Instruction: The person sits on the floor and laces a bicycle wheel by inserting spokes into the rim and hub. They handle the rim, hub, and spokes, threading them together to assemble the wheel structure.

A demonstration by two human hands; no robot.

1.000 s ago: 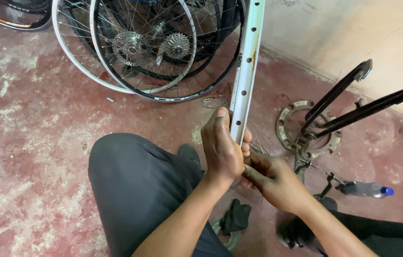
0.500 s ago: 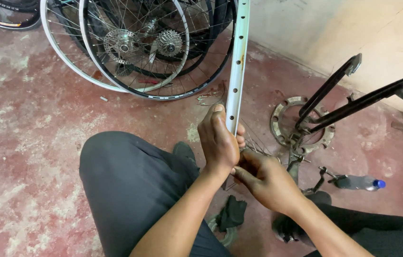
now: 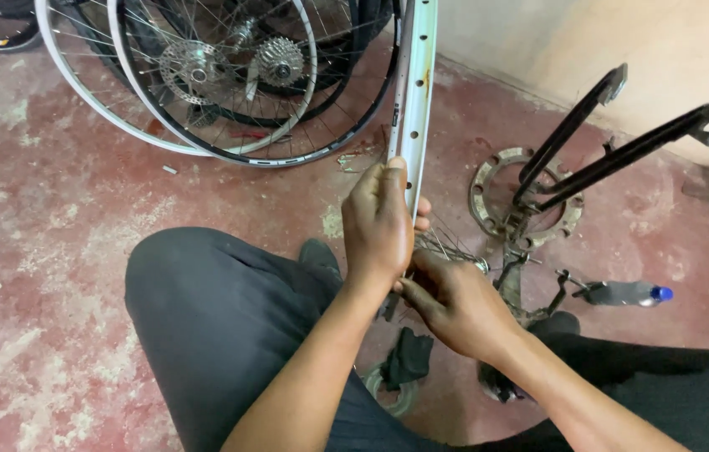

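Rim: a bare silver bicycle rim (image 3: 415, 92) stands on edge, upright, rising from the person's lap area to the top of the view; its inner face shows a row of spoke holes and small rust spots.
Left hand: the left hand (image 3: 379, 222) is wrapped around the rim's lower part, thumb up along its edge, fingertips showing on the far side.
Right hand: the right hand (image 3: 450, 301) sits just below the left, fingers pinched at the rim's base where loose spokes (image 3: 446, 247) fan out; what it pinches is hidden.
Bottle: a small clear bottle with a blue cap (image 3: 626, 293) lies on its side on the floor to the right; no label readable.
Stand: a black two-armed truing stand (image 3: 588, 159) rises beside a rusty toothed ring (image 3: 488, 197).
Wheels: spoked wheels with sprockets (image 3: 229, 75) lean at the wall behind.
Floor: worn red concrete floor (image 3: 45, 251).
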